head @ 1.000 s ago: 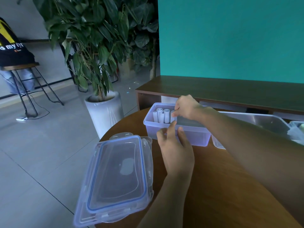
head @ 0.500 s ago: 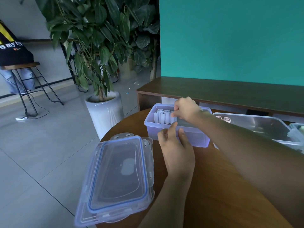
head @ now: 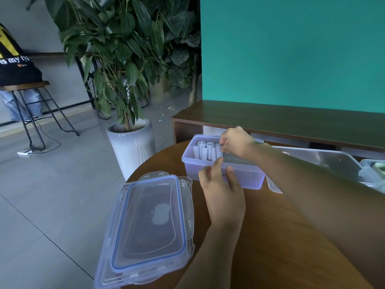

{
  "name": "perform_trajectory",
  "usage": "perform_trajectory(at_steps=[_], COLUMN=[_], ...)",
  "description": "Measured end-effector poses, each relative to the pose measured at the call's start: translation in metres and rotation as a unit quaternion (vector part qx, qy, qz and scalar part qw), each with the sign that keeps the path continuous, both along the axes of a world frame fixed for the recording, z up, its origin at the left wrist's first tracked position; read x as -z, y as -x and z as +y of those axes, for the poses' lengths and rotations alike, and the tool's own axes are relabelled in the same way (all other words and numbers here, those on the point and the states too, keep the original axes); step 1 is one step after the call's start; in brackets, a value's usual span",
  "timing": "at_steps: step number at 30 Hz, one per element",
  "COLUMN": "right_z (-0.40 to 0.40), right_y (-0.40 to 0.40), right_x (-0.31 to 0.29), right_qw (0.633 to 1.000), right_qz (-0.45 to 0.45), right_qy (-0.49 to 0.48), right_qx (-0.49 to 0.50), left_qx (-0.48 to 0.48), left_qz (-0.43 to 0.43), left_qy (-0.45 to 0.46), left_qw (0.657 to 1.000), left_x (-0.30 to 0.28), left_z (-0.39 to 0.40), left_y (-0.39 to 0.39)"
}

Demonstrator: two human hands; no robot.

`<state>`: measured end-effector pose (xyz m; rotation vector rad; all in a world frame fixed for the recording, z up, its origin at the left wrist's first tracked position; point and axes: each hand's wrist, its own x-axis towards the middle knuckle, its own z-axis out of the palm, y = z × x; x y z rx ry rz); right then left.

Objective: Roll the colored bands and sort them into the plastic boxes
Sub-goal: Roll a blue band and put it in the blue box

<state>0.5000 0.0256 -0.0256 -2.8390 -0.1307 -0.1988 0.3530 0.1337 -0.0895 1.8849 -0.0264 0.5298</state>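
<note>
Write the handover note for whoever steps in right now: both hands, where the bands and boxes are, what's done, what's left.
Right hand: over the purple-tinted box, fingers curled at the end of the row of rolled pale bands; whether its grip pinches one, cannot tell.
Left hand: fingers against the box's near wall, steadying it.
Done: several rolls stand upright in the box's left end.
Stacked lids lie off, left on the round table. Clear tub sits to the right.
Left: fill the box's remaining space, sort other colours, fit lids.

Pale rolled bands (head: pixel 205 150), blue-rimmed clear lids (head: pixel 146 224).
</note>
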Motion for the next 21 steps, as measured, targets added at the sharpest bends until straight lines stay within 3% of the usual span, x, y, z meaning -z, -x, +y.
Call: perform_trajectory(at_steps=[11,21], right_z=[-0.018,-0.060], right_y=[0.050,0.224], right_x=[-0.030,-0.040], right_qw=[0.993,0.953], right_qz=[-0.024,-0.036], right_qy=[-0.113,-0.293], right_qx=[0.021,0.065], left_qx=[0.008,0.066], left_qz=[-0.031,-0.005], left_qy=[-0.013,-0.001], left_qw=[0.999,0.998], left_x=[0.001,-0.010], left_z=[0.003,-0.008], left_y=[0.007,0.064])
